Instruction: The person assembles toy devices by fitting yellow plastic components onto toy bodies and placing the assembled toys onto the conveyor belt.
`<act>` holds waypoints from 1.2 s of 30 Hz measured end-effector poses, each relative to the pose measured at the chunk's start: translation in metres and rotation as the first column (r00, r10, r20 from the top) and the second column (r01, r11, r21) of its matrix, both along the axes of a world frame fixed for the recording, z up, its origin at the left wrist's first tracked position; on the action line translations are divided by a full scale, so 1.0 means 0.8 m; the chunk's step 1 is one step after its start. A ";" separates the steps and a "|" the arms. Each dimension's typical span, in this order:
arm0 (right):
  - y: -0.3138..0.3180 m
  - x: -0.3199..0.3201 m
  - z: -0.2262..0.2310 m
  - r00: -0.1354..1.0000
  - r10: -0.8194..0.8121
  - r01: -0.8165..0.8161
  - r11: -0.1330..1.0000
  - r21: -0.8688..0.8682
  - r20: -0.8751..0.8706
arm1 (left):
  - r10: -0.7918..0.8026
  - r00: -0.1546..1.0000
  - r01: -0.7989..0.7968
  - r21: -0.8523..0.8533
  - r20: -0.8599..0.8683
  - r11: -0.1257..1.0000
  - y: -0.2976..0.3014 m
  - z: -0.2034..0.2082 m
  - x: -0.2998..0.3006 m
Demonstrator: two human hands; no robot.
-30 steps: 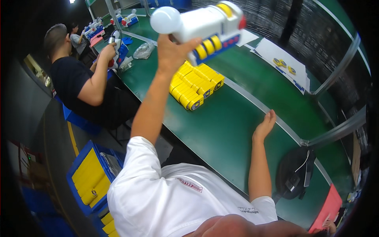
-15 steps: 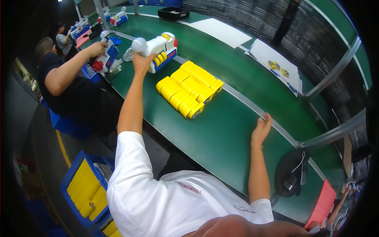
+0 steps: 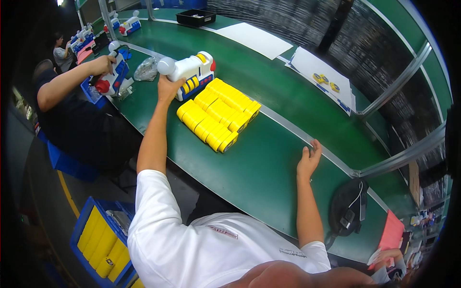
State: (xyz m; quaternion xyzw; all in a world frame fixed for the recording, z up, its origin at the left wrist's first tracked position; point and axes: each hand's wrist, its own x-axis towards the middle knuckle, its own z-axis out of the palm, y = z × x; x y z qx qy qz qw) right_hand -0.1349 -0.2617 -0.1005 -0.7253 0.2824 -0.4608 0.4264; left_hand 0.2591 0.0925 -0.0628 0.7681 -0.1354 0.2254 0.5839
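On worktop (image 3: 245, 168): white toy (image 3: 196, 72) beside yellow parts (image 3: 218, 113)
Left hand (image 3: 170, 87): grip pinching toy's end
Right hand (image 3: 308, 163): grip spread, empty
Toy progress: seemingly down, not yet released

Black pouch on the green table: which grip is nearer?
Right. The right grip is apart from the black pouch, to its upper left in the view; the left grip is much farther left, holding the white toy.
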 end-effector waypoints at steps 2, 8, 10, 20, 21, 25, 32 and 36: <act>0.002 0.001 -0.003 1.000 0.009 -0.009 1.000 -0.005 0.006 | 0.029 0.999 -0.029 0.041 0.016 0.999 0.002 -0.001 -0.006; 0.012 -0.003 0.004 0.997 0.066 -0.070 0.975 -0.211 -0.029 | 0.127 0.982 -0.120 -0.055 0.142 0.991 0.015 -0.031 -0.011; 0.020 -0.003 0.022 0.981 0.107 -0.165 0.904 -0.395 -0.163 | 0.242 0.955 -0.243 -0.014 0.173 0.970 0.007 -0.004 -0.070; 0.085 0.122 0.071 0.728 0.517 -0.650 0.312 -0.693 -0.450 | -0.104 0.871 -0.193 0.529 0.480 0.826 -0.078 -0.002 -0.360; 0.091 0.132 0.069 0.762 0.483 -0.614 0.330 -0.717 -0.431 | -0.093 0.872 -0.201 0.525 0.481 0.827 -0.078 -0.001 -0.358; 0.085 0.138 0.055 0.794 0.443 -0.565 0.286 -0.774 -0.416 | -0.184 0.820 -0.235 0.612 0.543 0.755 -0.081 -0.010 -0.350; 0.098 0.137 0.047 0.692 0.461 -0.718 0.356 -0.598 -0.555 | -0.371 0.809 -0.010 0.642 0.456 0.766 -0.080 -0.020 -0.357; 0.096 0.161 0.027 0.752 0.492 -0.634 0.354 -0.688 -0.439 | -0.302 0.920 0.150 0.487 0.250 0.860 -0.090 -0.021 -0.368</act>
